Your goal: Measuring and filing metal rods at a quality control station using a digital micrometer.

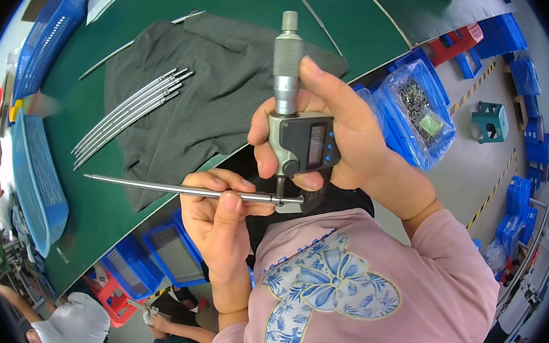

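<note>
In my right hand (342, 124) is a digital micrometer (294, 131), its fingers wrapped round the frame and the thumb resting on the grey thimble. My left hand (219, 218) pinches a slim steel rod (153, 186) between thumb and fingers. The rod's thicker stepped end lies in the micrometer's jaw opening, near the spindle; whether both faces touch it I cannot tell. Its thin end points left over the table. Beyond my left hand, several similar rods (134, 115) lie side by side on a dark grey cloth (213, 54).
The green table (73, 194) also bears a single long rod (126, 48), a thin tool (317, 21) and a blue basket (43, 183). Right of it stands a blue bin (412, 112) of small metal parts in plastic. Blue crates (171, 254) sit below; co-workers are at lower left.
</note>
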